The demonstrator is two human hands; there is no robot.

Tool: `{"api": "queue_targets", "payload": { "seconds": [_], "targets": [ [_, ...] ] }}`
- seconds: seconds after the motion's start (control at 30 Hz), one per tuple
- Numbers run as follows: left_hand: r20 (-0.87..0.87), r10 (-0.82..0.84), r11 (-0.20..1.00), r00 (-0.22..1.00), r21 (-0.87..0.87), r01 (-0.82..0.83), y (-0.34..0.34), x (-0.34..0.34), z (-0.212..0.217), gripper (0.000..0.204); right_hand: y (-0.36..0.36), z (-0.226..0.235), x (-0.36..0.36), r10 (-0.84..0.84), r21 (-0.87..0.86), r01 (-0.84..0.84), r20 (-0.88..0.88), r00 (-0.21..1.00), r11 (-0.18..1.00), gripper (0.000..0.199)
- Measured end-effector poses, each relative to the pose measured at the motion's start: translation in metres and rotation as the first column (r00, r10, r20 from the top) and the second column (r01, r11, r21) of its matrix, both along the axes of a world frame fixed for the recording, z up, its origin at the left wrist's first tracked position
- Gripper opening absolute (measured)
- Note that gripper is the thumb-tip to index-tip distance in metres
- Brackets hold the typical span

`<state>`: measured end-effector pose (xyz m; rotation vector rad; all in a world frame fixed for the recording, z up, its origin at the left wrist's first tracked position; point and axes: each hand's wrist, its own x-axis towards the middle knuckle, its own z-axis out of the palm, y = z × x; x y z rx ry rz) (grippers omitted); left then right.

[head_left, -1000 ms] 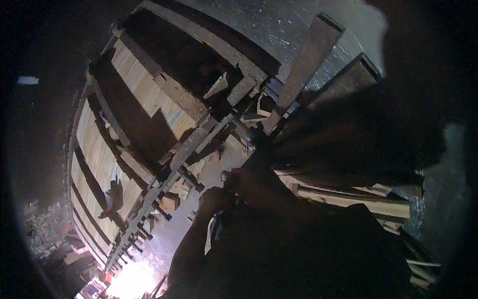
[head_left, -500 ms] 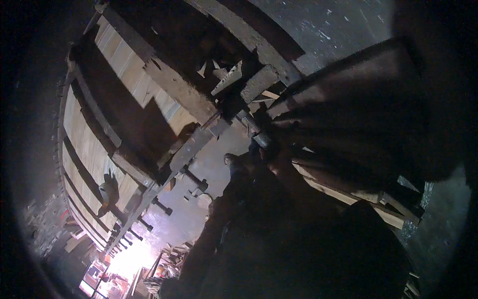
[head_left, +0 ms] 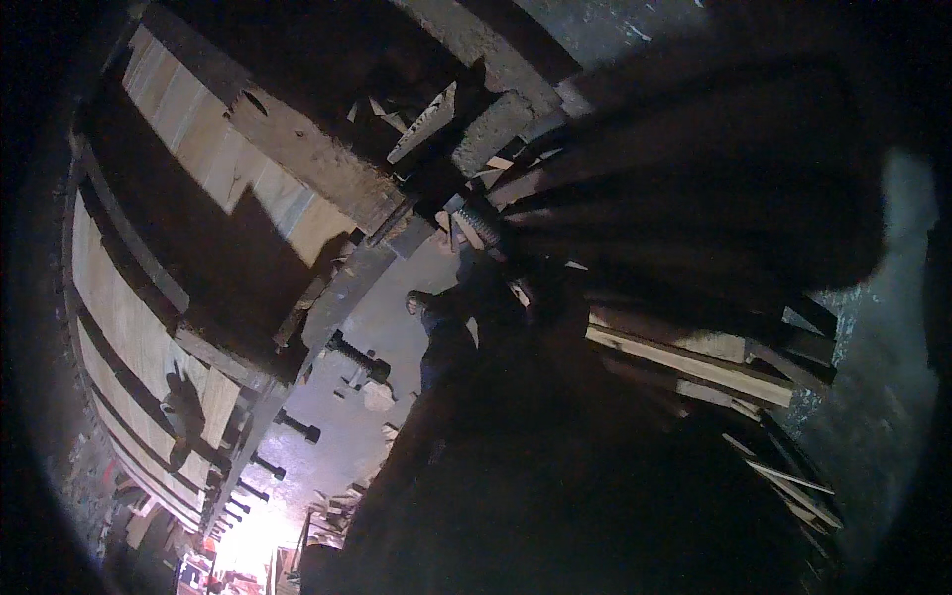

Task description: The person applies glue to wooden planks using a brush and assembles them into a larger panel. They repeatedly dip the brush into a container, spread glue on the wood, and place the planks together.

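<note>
A thick threaded screw (head_left: 478, 222) sticks out from the near end of a metal clamp bar (head_left: 347, 288). Just below it, a small lit patch (head_left: 521, 291) shows against the dark mass of my clothing. It may be part of a hand, but I cannot tell which one. My hands are otherwise lost in shadow, so neither the fingers nor any grip can be made out. Left of the bar, pale wooden boards (head_left: 213, 149) lie side by side under dark crosswise beams (head_left: 307, 159). Broken wood pieces (head_left: 426, 124) rest above the screw.
More bolts (head_left: 297, 426) project along the bar toward a bright glare at lower left. Wood strips (head_left: 694, 357) are stacked on the right, with thin offcuts (head_left: 793, 491) below. A small grey object (head_left: 178, 412) sits on the boards. Wide shadows cover the right side.
The whole view has shifted, so the boards, bar and screw now appear farther left. More of the strips and offcuts on the right shows. No change of grip can be seen.
</note>
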<state>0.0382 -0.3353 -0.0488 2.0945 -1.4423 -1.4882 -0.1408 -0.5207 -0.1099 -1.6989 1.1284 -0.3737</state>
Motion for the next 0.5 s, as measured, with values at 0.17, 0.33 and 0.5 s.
{"api": "queue_targets", "payload": {
  "seconds": [0.17,0.33,0.5],
  "targets": [
    [0.028,-0.03,1.0,0.999,-0.002,0.031,-0.021,0.003,-0.033,0.033,-0.007,-0.004,0.008,-0.423,0.616,0.227,0.192,0.885,0.754,0.032],
    [0.068,-0.026,1.0,0.997,0.003,0.026,-0.032,0.009,-0.068,0.033,-0.017,0.016,0.046,-0.677,0.753,0.286,0.274,0.683,0.593,0.032],
    [0.091,-0.026,1.0,0.996,-0.01,0.027,-0.047,0.016,-0.105,0.033,0.001,-0.043,-0.005,-0.501,0.494,0.407,0.068,0.863,0.768,0.027]
  ]
}}
